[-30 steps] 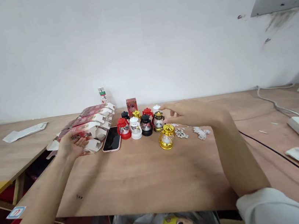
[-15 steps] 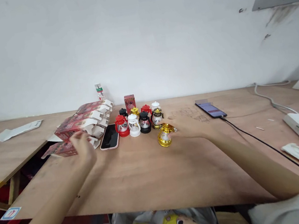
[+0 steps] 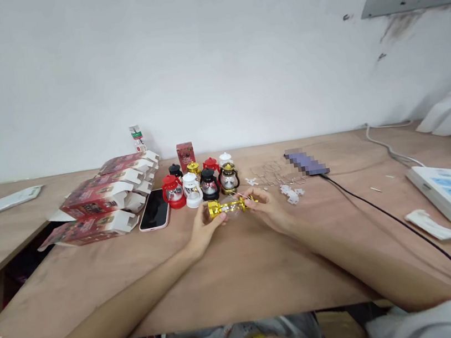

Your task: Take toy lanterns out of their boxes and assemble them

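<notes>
Shiny gold plastic-looking lantern with clear rounded globe (image 3: 234, 207): tipped sideways between both hands, apparently so each end can be gripped.
Left hand (image 3: 204, 231): grasping one gold end, likely steadying it.
Right hand (image 3: 271, 208): fingers gathered around the opposite end.
Translucent white plastic-looking pieces (image 3: 291, 193): just beside the right hand, presumably for easy reach.
Red printed cardboard cartons (image 3: 97, 197): piled leftward, white flaps open, perhaps kept aside.

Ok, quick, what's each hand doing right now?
Left hand: closed, holding one end of the gold lantern, which is tipped on its side.
Right hand: closed, fingers on the lantern's other end.
</notes>
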The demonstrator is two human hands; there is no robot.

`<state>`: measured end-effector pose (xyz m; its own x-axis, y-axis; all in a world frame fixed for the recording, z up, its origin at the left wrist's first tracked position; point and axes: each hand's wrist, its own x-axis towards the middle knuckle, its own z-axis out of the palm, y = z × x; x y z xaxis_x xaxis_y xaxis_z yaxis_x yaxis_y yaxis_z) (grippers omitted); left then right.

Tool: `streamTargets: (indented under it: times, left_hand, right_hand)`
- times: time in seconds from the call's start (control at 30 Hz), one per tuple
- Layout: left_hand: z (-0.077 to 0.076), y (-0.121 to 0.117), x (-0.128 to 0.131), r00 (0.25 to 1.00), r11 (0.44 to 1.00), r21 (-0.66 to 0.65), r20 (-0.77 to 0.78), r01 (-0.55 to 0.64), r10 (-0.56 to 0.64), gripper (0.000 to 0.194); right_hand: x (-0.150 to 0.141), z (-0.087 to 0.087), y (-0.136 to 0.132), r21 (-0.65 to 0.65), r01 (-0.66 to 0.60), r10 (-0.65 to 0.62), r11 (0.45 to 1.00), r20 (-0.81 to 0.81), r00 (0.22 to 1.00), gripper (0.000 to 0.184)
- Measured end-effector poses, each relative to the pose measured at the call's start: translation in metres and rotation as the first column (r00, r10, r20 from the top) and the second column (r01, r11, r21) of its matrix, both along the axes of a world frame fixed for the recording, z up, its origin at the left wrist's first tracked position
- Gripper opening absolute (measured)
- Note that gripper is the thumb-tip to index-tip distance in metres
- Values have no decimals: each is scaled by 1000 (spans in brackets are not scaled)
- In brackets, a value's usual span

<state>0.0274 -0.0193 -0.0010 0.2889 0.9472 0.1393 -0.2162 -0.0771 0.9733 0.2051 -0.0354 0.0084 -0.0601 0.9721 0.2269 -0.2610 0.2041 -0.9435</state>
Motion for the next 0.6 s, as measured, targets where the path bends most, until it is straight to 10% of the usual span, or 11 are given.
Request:
streamTargets:
  times: [0.43,0.6]
  left_hand:
    - [7,-1,-3,987,976,-220,157,-1,37,24]
    - [5,0,-6,987,974,-223,161,36,1,31]
  right_hand:
    - [-7,-3,-1,-114,339,-358,934,-321,877,48]
    - [-1,-2,4,-217,76,-135,973,-272,953,39]
